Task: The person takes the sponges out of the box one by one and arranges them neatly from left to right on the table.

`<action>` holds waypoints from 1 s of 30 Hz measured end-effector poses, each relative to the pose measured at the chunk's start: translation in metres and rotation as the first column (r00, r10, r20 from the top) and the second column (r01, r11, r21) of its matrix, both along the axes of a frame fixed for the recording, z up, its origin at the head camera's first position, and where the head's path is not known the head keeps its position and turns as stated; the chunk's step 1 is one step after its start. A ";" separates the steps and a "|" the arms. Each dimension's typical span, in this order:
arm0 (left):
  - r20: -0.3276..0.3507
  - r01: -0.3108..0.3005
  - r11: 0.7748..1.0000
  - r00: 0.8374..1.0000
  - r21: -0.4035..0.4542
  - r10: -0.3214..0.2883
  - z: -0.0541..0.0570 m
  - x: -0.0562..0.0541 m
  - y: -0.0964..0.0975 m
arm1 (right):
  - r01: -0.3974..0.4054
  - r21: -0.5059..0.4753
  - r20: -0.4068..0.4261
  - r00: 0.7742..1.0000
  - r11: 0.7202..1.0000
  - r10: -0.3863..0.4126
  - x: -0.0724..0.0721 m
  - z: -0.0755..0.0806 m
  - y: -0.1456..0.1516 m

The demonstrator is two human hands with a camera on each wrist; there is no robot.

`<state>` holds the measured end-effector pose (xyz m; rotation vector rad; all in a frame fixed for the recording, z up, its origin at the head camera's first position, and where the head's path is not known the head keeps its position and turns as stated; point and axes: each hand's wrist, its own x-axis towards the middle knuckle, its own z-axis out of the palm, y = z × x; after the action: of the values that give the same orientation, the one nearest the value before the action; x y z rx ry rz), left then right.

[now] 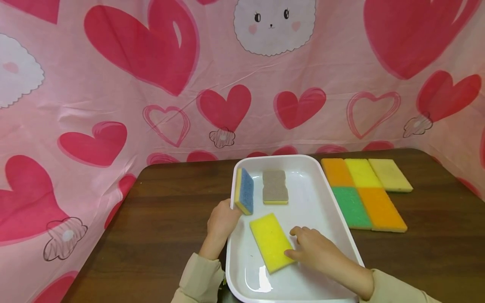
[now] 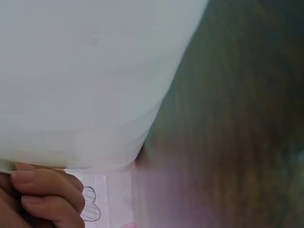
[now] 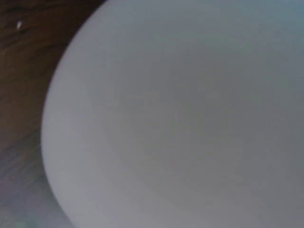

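Observation:
A white tray (image 1: 310, 219) lies on the table, and my left hand (image 1: 222, 219) grips its left rim. In the left wrist view the curled fingers (image 2: 47, 190) show at the tray's edge. A blue-and-yellow sponge (image 1: 246, 191) stands on edge along the tray's left wall, just beside that hand. My right hand (image 1: 316, 248) is over the tray, thumb overlapping the right edge of a flat yellow sponge (image 1: 270, 242), its index finger apart from the thumb. Farther back in the tray lies a grey-brown scouring sponge (image 1: 275, 186) with a yellow underside.
Right of the tray, several flat sponges lie side by side: an orange one (image 1: 338, 171), a yellow one (image 1: 363, 172), a pale yellow one (image 1: 390, 174), a green one (image 1: 351, 207) and another orange one (image 1: 382, 209). A pink heart-print cloth (image 1: 182, 75) hangs behind the dark wooden table (image 1: 163, 210).

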<state>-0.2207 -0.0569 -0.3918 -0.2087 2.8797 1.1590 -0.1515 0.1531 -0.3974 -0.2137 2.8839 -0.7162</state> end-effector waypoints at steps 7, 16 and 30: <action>0.002 -0.003 1.000 1.000 -0.002 0.003 0.000 0.000 0.000 | 0.018 -0.038 0.034 0.999 0.999 -0.016 0.002 -0.001 -0.001; 0.005 -0.007 1.000 1.000 0.001 0.007 0.000 0.000 0.000 | 0.019 -0.113 0.073 0.997 0.993 -0.011 0.002 -0.002 -0.001; 0.015 -0.008 1.000 1.000 0.000 0.008 0.000 0.000 0.000 | -0.051 -0.183 0.056 0.996 0.982 0.062 0.003 -0.003 0.002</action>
<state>-0.2208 -0.0568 -0.3917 -0.2286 2.8686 1.1545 -0.1481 0.1552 -0.4001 -0.2893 2.7426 -0.9584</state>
